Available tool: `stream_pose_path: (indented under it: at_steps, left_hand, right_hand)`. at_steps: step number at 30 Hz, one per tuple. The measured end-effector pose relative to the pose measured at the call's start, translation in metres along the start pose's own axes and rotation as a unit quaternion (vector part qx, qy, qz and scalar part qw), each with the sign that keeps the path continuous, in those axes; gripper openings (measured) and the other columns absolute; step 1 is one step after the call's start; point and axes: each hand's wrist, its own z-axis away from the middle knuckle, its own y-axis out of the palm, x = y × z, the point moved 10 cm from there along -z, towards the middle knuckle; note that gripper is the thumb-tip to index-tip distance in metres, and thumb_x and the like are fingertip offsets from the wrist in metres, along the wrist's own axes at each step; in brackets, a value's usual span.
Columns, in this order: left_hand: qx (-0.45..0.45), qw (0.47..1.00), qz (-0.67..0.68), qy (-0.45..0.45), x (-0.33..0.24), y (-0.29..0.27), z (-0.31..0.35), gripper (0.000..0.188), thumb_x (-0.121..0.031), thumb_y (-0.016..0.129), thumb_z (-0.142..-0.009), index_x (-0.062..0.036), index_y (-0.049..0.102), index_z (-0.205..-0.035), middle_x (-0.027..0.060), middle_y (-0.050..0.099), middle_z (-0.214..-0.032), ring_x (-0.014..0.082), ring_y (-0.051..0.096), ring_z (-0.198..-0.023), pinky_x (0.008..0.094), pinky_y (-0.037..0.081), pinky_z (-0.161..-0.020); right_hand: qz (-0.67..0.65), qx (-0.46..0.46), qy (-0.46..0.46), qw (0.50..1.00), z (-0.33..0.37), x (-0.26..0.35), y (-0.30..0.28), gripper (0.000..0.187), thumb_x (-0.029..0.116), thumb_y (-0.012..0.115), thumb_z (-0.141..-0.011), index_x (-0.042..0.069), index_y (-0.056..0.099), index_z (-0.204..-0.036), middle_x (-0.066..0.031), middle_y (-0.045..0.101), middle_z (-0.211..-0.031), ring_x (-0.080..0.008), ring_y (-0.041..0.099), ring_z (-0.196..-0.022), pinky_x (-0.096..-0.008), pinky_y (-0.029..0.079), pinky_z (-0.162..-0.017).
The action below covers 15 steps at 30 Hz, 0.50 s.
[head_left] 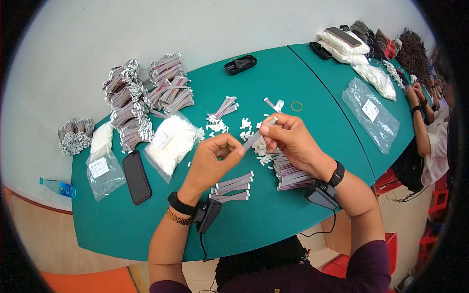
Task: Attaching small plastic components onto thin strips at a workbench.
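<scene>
near edge of the green table [273, 215]: both forearms come in, a black device strapped at each wrist. left hand [212, 163], fingers closed on the near end of a grey ribbon cable [255, 138]; right hand [291, 139], fingers pinched on its far end, held above the table. under the hands, finished cables [233, 188] and a stack [291, 175]. left: black phone [136, 177], white bag [171, 142]. far left: bundled cables [146, 95].

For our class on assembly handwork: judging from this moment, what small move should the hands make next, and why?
Probably press the white connector fully onto the grey ribbon cable: the right hand pinches that end, the left hand steadies the other, and finished cables lie below.
</scene>
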Motion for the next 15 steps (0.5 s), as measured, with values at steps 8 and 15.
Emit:
stream_pose_path:
  at_steps: [8,15]
  left_hand:
    - [0.031,0.998,-0.052,-0.020,-0.003,0.027,0.006,0.014,-0.011,0.065,-0.080,-0.0026,0.055,-0.077,-0.0053,0.052,-0.068,0.0012,0.042,-0.059,0.0167,0.031,-0.051]
    - [-0.062,0.997,0.034,-0.031,-0.002,0.010,0.002,0.017,-0.017,0.066,-0.081,-0.0022,0.061,-0.087,-0.0041,0.054,-0.070,0.0030,0.044,-0.059,0.0174,0.034,-0.052]
  right_hand:
    - [0.011,-0.007,-0.038,0.999,0.004,0.005,0.006,0.013,0.016,0.060,-0.085,0.003,0.057,-0.083,-0.0029,0.059,-0.075,-0.0085,0.054,-0.063,-0.0228,0.046,-0.056]
    - [0.024,0.057,-0.075,0.995,0.012,0.012,0.025,0.015,0.014,0.054,-0.089,0.001,0.056,-0.083,-0.0081,0.063,-0.077,-0.0116,0.060,-0.068,-0.0225,0.046,-0.060]
